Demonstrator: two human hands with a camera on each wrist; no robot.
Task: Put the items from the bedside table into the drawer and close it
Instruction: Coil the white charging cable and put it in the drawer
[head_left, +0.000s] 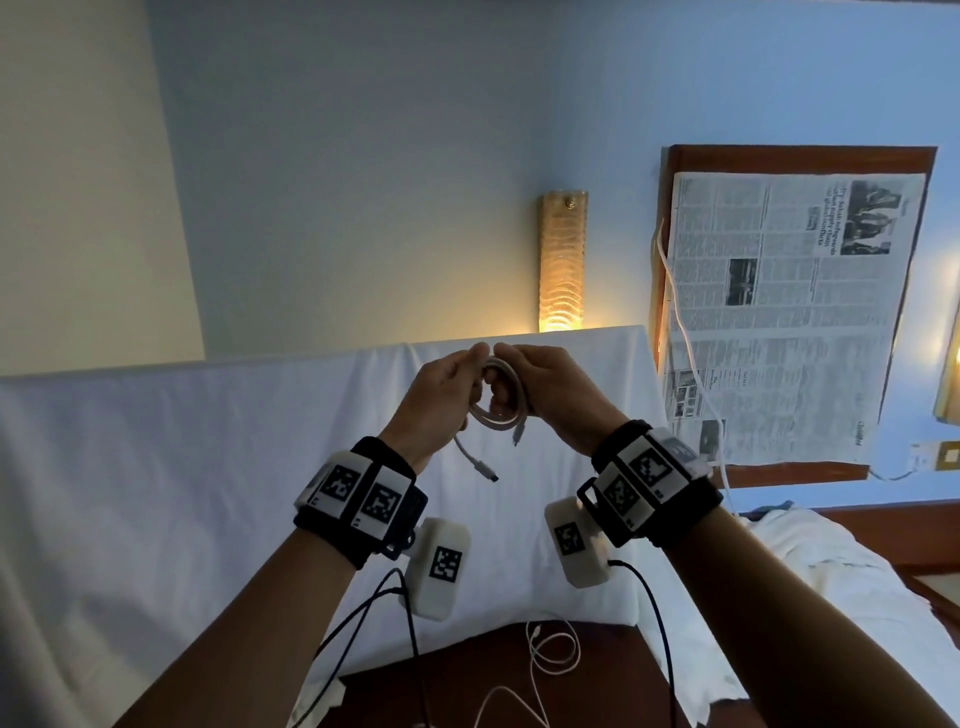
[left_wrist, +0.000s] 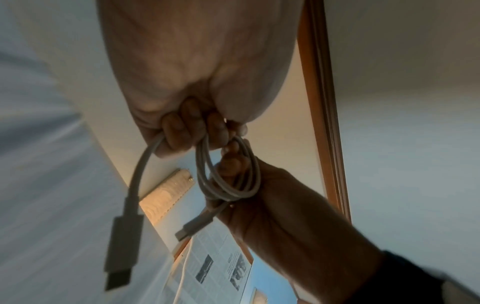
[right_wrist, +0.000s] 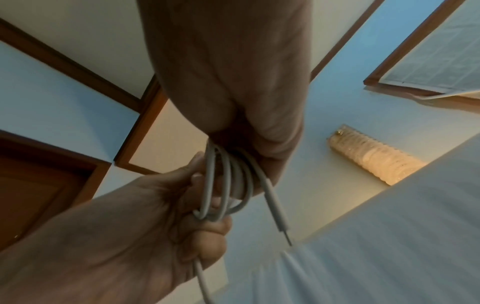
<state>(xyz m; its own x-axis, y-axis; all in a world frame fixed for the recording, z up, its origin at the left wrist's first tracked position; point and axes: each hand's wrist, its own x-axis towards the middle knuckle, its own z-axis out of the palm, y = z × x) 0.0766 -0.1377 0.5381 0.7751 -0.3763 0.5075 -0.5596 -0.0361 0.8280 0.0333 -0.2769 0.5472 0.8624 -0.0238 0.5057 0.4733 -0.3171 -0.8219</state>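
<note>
I hold the coiled white charging cable (head_left: 501, 397) between both my hands, raised at the middle of the head view in front of the white sheet (head_left: 156, 467). My left hand (head_left: 441, 397) has its fingers curled round the left side of the coil, and my right hand (head_left: 553, 387) is curled round the right side, so the loops hang down between them with their long axis roughly upright. One plug end (head_left: 485, 473) dangles below my left hand; the other (head_left: 518, 434) hangs just under the coil. The dark wooden bedside table (head_left: 467, 686) lies at the bottom centre of the frame, straight below the coil, with another loose white cable (head_left: 553, 649) on it. No drawer shows in any view. I judge both hands equally near, and the next move is downward.
</note>
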